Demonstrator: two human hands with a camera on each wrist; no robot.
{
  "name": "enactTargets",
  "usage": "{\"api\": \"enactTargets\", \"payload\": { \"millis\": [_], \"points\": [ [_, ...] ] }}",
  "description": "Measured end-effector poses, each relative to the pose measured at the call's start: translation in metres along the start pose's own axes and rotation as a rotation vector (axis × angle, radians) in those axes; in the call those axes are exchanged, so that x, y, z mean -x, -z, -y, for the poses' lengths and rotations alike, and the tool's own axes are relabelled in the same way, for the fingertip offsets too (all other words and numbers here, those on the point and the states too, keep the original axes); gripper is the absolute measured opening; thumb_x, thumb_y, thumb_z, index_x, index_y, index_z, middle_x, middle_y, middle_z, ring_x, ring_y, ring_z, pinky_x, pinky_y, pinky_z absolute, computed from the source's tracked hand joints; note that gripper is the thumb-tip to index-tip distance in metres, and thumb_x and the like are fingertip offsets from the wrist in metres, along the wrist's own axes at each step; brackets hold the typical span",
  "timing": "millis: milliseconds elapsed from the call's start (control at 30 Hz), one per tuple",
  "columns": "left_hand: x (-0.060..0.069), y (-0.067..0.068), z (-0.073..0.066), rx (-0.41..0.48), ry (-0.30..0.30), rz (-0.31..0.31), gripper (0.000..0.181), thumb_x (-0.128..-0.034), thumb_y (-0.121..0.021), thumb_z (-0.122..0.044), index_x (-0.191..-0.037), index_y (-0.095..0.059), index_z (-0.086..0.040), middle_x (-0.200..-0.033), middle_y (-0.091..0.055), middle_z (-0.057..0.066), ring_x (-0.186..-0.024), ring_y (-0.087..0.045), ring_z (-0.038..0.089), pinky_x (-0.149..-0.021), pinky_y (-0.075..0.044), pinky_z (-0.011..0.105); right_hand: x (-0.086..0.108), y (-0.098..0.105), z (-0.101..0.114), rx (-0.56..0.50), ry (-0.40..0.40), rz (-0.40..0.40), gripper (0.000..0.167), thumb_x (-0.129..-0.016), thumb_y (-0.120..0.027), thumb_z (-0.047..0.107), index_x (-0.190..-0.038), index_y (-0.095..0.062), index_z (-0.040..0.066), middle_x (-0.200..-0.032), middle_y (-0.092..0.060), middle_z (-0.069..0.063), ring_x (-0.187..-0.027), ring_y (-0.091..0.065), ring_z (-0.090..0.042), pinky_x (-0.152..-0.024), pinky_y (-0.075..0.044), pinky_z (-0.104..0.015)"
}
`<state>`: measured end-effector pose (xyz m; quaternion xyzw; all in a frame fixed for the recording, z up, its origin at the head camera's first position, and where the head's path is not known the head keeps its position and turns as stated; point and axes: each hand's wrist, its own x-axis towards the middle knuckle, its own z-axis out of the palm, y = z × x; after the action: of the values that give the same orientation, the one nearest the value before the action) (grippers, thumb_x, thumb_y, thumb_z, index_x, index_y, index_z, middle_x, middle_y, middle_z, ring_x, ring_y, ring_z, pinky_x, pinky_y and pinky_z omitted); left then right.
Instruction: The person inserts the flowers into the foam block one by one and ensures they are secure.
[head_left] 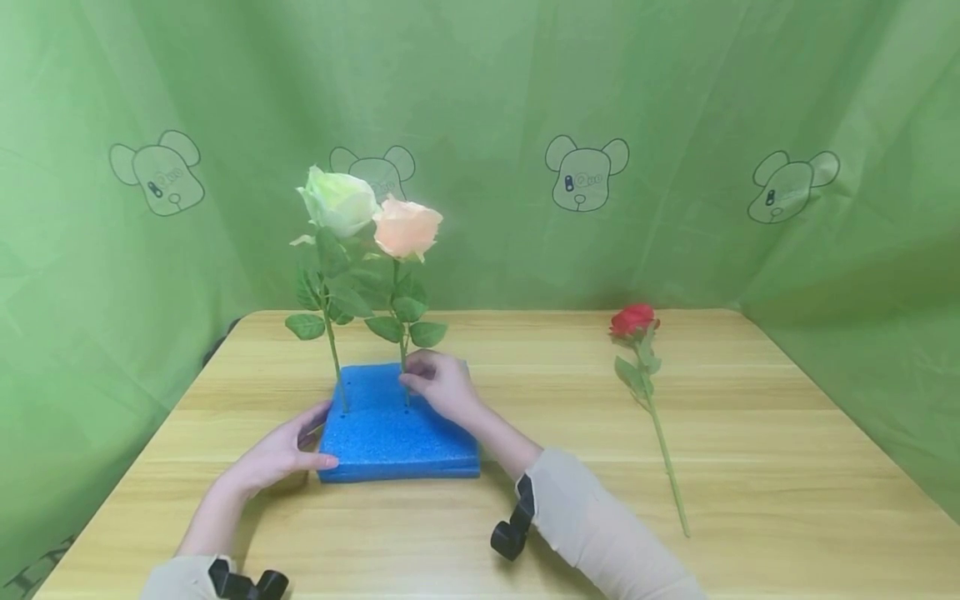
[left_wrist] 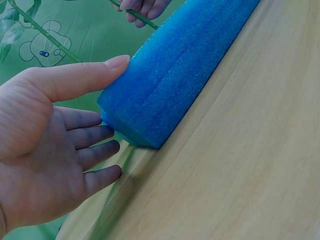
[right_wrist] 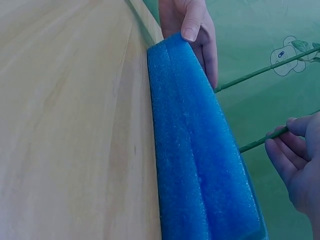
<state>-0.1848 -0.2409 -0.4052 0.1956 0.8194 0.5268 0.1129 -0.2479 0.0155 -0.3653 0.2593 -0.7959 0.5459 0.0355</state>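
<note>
A blue foam block (head_left: 397, 437) lies on the table with two roses upright in it. The pale green-white rose (head_left: 345, 202) stands at the left, the peach rose (head_left: 407, 227) to its right. My right hand (head_left: 448, 390) pinches the peach rose's stem (right_wrist: 264, 140) low down, just above the foam. My left hand (head_left: 279, 452) rests against the block's left side; in the left wrist view its thumb touches the top edge of the foam (left_wrist: 150, 95) and its fingers are extended beside the end face.
A red rose (head_left: 633, 320) lies on the wooden table (head_left: 555, 375) at the right, its stem pointing toward the front edge. Green cloth (head_left: 480, 83) with bear-head drawings hangs behind and at both sides.
</note>
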Motion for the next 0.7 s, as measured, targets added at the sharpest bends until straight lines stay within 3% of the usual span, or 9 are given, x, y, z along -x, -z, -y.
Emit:
{"api": "enactTargets", "payload": {
  "millis": [333,700],
  "points": [
    [0.0002,0.0004,-0.0001,-0.006,-0.003,0.003,0.092,-0.0793,-0.072,-0.013,-0.14,-0.009,0.017,-0.145,-0.008,0.036,-0.131,-0.013,0.051,-0.107,-0.015,0.056,-0.0003,-0.0017,-0.0055,-0.075,-0.022,-0.013,0.017,-0.083,-0.064,-0.001,-0.098,-0.062,-0.01,-0.09,-0.067,-0.02,-0.077,-0.067,-0.027,-0.064,-0.057,-0.022],
    [0.0008,0.0001,-0.0011,-0.01,-0.004,0.004,0.093,-0.0794,-0.071,-0.013,-0.14,-0.008,0.017,-0.145,-0.008,0.036,-0.131,-0.013,0.051,-0.107,-0.015,0.056,0.0014,0.0006,-0.0071,-0.202,-0.068,0.024,0.024,-0.083,-0.064,-0.002,-0.104,-0.059,-0.013,-0.096,-0.065,-0.024,-0.084,-0.066,-0.031,-0.07,-0.057,-0.028]
  ]
}}
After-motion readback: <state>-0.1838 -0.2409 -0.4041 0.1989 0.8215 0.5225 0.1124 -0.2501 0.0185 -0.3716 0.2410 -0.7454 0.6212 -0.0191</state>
